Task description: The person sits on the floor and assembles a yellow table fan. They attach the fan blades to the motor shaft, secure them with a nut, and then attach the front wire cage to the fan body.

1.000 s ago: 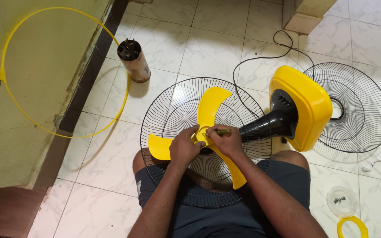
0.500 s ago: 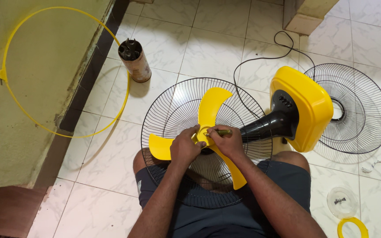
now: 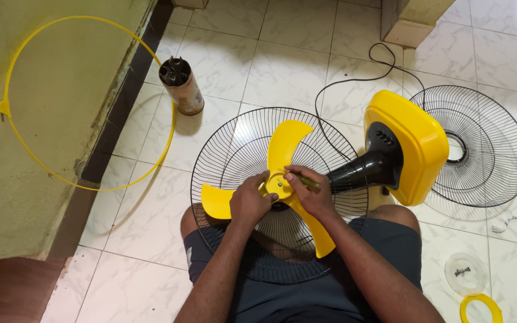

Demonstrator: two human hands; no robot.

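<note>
Yellow plastic fan blade (image 3: 285, 149) lying flat on a round black wire guard (image 3: 234, 149) over the lap. Left hand (image 3: 249, 200), fingers curled, grips the hub. Right hand (image 3: 311, 194) pinches a slim screwdriver (image 3: 307, 180), long axis slanting toward the hub just beyond its fingers (image 3: 297, 182). Labelled cardboard can (image 3: 182, 85) stands on the tiled floor, well apart.

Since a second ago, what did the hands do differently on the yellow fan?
The right hand turned the thin tool: before it lay level, pointing right, and now it slants, its tip pressed at the hub of the yellow fan blade. The left hand stayed gripping the hub. The wire guard, fan base and yellow ring did not move.
</note>
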